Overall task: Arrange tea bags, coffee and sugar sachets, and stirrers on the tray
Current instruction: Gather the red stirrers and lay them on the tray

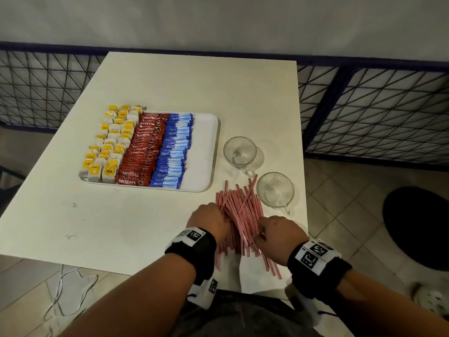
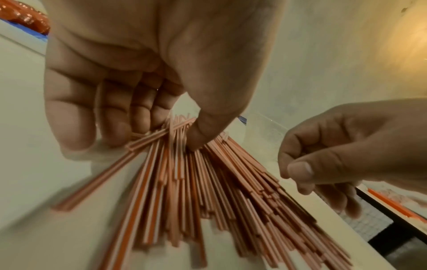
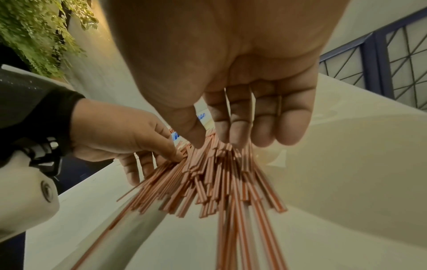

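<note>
A loose pile of red-and-white striped stirrers lies on the white table, near its front right corner. My left hand touches the pile's left side with straight fingers, its thumb tip pressing on the sticks. At the pile's right side, my right hand rests fingertips and thumb on the stirrers. The white tray holds rows of yellow tea bags, red coffee sachets and blue sugar sachets; its right strip is bare.
Two glass cups stand right of the tray, one farther back and one touching the stirrers' far ends. The table's right and front edges run close to the pile. A wire fence lies beyond the table.
</note>
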A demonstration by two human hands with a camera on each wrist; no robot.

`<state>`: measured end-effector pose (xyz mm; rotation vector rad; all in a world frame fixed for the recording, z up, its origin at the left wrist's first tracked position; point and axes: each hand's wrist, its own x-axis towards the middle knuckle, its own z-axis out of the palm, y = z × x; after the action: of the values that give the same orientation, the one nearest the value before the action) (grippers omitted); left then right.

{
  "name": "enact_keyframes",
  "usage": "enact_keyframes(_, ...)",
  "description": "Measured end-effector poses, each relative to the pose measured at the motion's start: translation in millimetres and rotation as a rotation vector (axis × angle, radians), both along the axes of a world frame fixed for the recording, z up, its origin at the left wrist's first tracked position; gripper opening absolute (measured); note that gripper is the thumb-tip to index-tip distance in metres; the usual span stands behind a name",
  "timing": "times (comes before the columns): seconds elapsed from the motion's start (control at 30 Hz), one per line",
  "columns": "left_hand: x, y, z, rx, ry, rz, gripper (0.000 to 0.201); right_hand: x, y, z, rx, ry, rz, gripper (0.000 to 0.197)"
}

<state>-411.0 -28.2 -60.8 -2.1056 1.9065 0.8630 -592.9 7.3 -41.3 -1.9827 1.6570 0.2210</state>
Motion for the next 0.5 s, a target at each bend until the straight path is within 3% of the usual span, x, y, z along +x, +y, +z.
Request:
enact_keyframes(0.13, 0.7, -4.7, -5.9, -0.032, -0.08, -0.074, 0.055, 1.0, -2.4, -0.6, -0.013, 0.034, -0.033, 0.032)
enact_keyframes(0.27, 9.0, -10.8, -12.2, -0.047, -0.046, -0.075, 0.05, 5.9, -4.0, -3.5, 0.034, 0.046, -0.109, 0.046)
enact_keyframes(0.4, 4.1, -7.1, -9.8, -0.027, -0.05, -0.004, 0.089, 15.6, -5.5, -8.4, 0.069, -0.009, -0.146, 0.046)
enact_keyframes(0.5, -8.7, -3.6, -3.6, 0.015, -0.057, 0.074, 0.098, 24.2, -5.2, -11.5, 0.072, -0.038, -0.136, 0.045)
